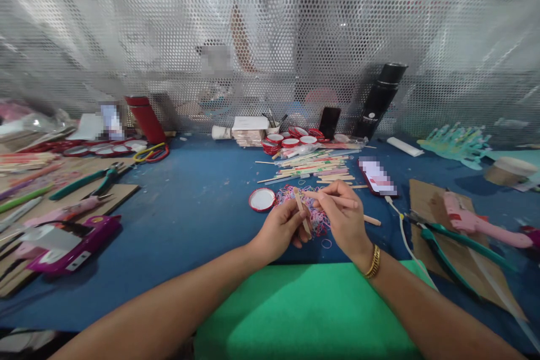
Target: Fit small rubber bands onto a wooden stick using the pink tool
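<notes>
**Two hands bring slim sticks together over coloured loops**

A flat wooden stick [302,212] stands at a tilt in front of the heap of small coloured loops [323,224], pinched between the thumb and curled fingers of the left hand [283,226]. The right hand [343,218] is closed around a pale pinkish stick [337,200], thumb and fingers narrow on it, its thin tip aimed at the wooden stick's upper end; whether the two touch is too small to tell.

The loops spread behind and between the hands, and one lies apart near the right wrist. Just left of the heap sits a red-rimmed lid [262,199]; behind it lie loose sticks [312,167] in a layered bunch. On the right, a phone [378,175] and its white cable come near the right hand, with a cardboard sheet [430,202] beyond.

To the left, a broad stretch of blue table [194,197] reaches to the purple power strip [99,236]. Green cloth [307,309] covers the near edge between the forearms, and a perforated metal screen [169,39] bounds the far side.
</notes>
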Motion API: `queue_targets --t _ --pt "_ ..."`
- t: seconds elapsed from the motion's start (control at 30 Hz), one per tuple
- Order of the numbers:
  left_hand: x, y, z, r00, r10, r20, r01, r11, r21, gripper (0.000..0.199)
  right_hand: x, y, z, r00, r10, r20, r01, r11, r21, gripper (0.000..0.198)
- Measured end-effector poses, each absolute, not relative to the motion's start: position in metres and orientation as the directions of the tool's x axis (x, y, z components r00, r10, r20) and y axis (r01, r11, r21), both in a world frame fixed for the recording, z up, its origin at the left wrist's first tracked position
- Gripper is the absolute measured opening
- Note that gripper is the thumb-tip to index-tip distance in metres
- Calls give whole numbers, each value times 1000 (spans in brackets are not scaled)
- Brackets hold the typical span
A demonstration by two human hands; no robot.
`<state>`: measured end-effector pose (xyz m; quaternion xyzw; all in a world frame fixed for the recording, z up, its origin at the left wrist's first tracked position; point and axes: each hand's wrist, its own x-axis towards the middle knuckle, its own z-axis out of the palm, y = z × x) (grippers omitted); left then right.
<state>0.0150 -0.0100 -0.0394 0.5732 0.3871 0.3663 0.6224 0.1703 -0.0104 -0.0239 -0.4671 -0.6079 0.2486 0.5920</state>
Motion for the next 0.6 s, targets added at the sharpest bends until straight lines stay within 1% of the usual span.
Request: queue_targets --t 0.2,0.37,0.53,0.6 --pt "16 -11 -39 422 905 -58 0 64 998 43 168 -12 -24 93 859 504 270 466 -843 13" --pt "15 -10 -40 436 898 -52 -4 59 998 41 170 -11 -25 142 863 485 278 436 -856 14" --pt "15 -10 -40 432 900 -50 -4 57 998 40 169 -12 -24 98 866 490 265 452 -852 13" --pt "15 -11 -40 432 900 -51 -5 58 998 40 170 -11 -23 112 864 490 273 448 -851 14"
